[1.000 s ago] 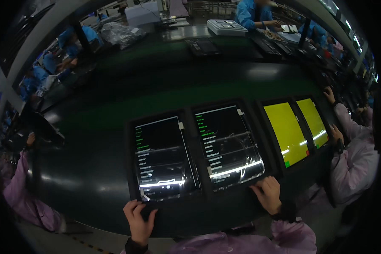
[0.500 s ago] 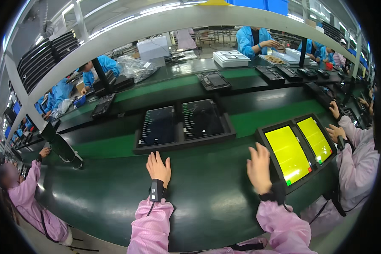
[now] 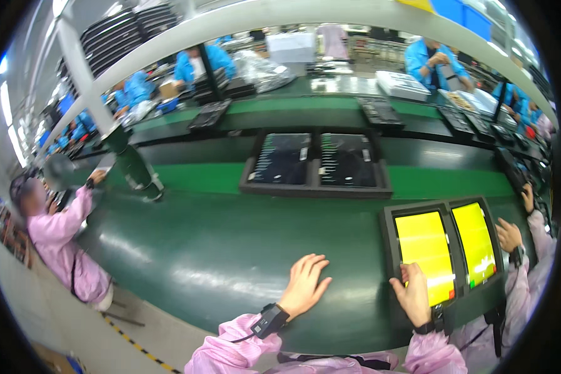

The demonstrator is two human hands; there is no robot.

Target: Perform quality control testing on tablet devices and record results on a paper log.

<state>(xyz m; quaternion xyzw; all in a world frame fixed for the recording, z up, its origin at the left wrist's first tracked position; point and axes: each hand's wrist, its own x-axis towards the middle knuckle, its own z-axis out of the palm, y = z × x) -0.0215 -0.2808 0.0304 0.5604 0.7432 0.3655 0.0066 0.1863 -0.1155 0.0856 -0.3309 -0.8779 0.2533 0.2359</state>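
Note:
My left hand [image 3: 305, 283] lies flat on the dark green belt [image 3: 199, 249], fingers apart and holding nothing. A black wrist strap sits on that wrist. At the left near edge of a dark tray [image 3: 389, 240], my right hand [image 3: 412, 293] grips the frame, its thumb over the rim. Two upright tablets with bright yellow screens [image 3: 425, 252] lie side by side in that tray. Farther off on the belt rests another dark tray [image 3: 315, 187] carrying two tablets with dark screens [image 3: 283, 159].
A pink-sleeved co-worker's hand [image 3: 508, 235] touches the yellow-screen tray's right side. Another person in pink [image 3: 59, 240] stands at the left by a black stand [image 3: 134, 171]. Workers in blue sit behind the far benches, among keyboards and stacked trays.
The tray with the dark-screen tablets has moved away from me along the belt. My right hand shifted right onto the yellow-screen tray, and my left hand settled on the belt.

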